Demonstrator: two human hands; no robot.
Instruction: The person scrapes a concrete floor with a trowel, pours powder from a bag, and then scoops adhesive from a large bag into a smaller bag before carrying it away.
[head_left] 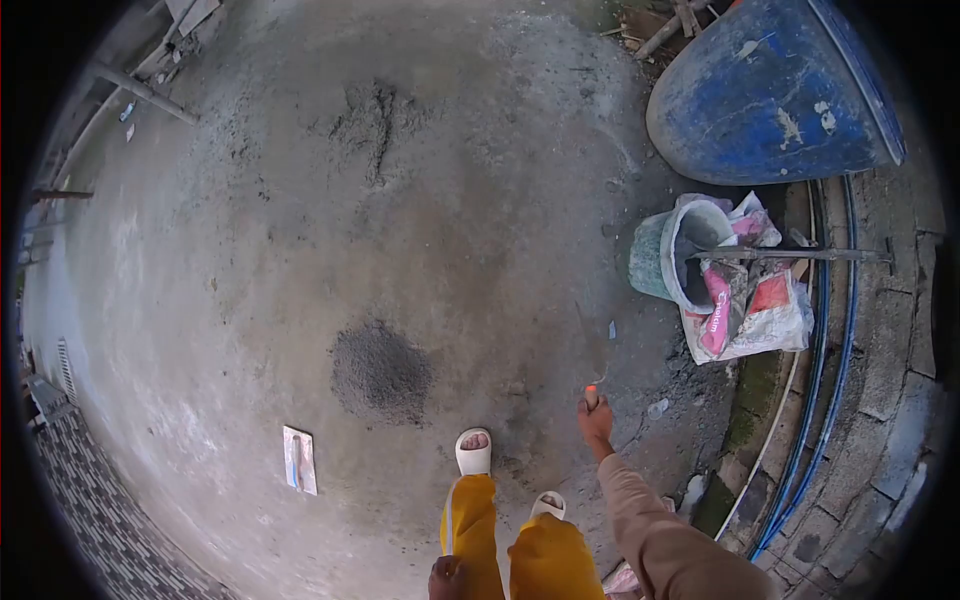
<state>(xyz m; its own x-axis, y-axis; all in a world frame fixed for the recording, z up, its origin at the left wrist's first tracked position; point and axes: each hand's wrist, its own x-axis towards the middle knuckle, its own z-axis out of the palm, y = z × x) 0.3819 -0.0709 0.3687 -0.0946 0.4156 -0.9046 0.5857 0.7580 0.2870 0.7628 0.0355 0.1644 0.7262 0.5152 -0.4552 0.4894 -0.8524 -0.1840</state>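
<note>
My right hand (597,420) is closed around the orange-tipped handle of a trowel (592,393), held out above the concrete floor. Its thin metal neck shows, but the blade blends into the grey ground. At the bottom edge, my left hand (447,578) hangs by my yellow trouser leg with its fingers curled; anything inside them is hidden. A pile of grey mortar mix (380,373) lies on the floor ahead and to the left of my feet. Left of it rests a flat, pale rectangular tool (298,460), perhaps a float.
To the right, a tipped bucket (655,255) lies by cement bags (755,325), with a long-handled tool (835,254) across them. A large blue drum (770,100) stands behind. Blue hoses (818,400) run along a block-paved edge (880,420). Wet mortar (378,130) is smeared farther ahead.
</note>
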